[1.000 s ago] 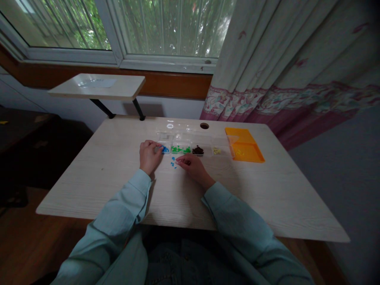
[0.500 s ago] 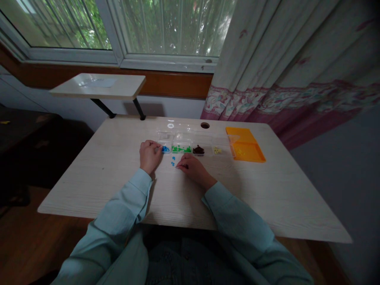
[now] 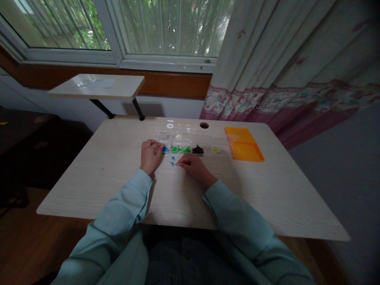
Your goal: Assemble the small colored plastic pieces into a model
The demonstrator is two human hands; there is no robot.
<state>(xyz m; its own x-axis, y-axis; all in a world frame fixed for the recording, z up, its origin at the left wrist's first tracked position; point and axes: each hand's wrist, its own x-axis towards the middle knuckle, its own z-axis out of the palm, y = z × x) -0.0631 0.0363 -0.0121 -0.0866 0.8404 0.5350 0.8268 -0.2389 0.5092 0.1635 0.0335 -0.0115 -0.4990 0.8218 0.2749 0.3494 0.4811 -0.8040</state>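
My left hand (image 3: 150, 156) has its fingers curled on the left end of a clear plastic box (image 3: 209, 153), by the compartment with small blue pieces (image 3: 165, 149). Green pieces (image 3: 181, 149), a dark brown heap (image 3: 197, 150) and a few pale yellow pieces (image 3: 217, 150) lie in the other compartments. Several loose blue pieces (image 3: 172, 161) sit on the tabletop in front of the box. Just right of them, my right hand (image 3: 196, 167) pinches a slim dark thing with a pale tip, too small to make out. Its tip is close to the loose pieces.
An orange tray (image 3: 251, 152) with some yellow bits stands right of the box, under its end. The wooden table (image 3: 118, 190) has a round hole (image 3: 204, 125) at the back and a raised shelf (image 3: 124, 85) at back left. A curtain (image 3: 255, 87) hangs behind, right.
The view has shifted slightly. My right hand's fingers have turned a little, their tips staying near the loose blue pieces. My left hand stays at the box.
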